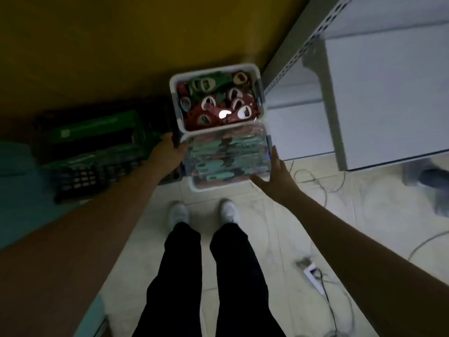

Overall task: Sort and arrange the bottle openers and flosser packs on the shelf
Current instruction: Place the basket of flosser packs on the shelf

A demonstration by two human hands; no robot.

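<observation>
Two white bins sit end to end in front of you, low down near the floor and beside a dark crate (pixel 97 152) on the left. The far bin (pixel 256 76) is heaped with red and green bottle openers (pixel 218 100); the near bin (pixel 194 183) is packed with teal flosser packs (pixel 226 154) in clear wrap. The near bin's long axis runs away from you, straight toward the far one, and the two rims meet or nearly meet.

Your hands bracket the near bin across its short width. Your left hand (pixel 167 152) is at its far left corner, fingers curled over the rim or the crate edge there; blur hides which, so you cannot count that as a sure grip. Your right hand (pixel 277 173) lies flat and spread against the right wall, fingers straight, thumb toward the near corner, holding nothing.

The white shelf (pixel 379 93) stands to the right and beyond, its lowest board just right of both bins. So the flosser packs lie between your hands, and the shelf is on your right hand's side. A lift would probably need both hands under the rim, then a swing to the right; the loose cables (pixel 315 181) on the tiled floor lie under that path.
</observation>
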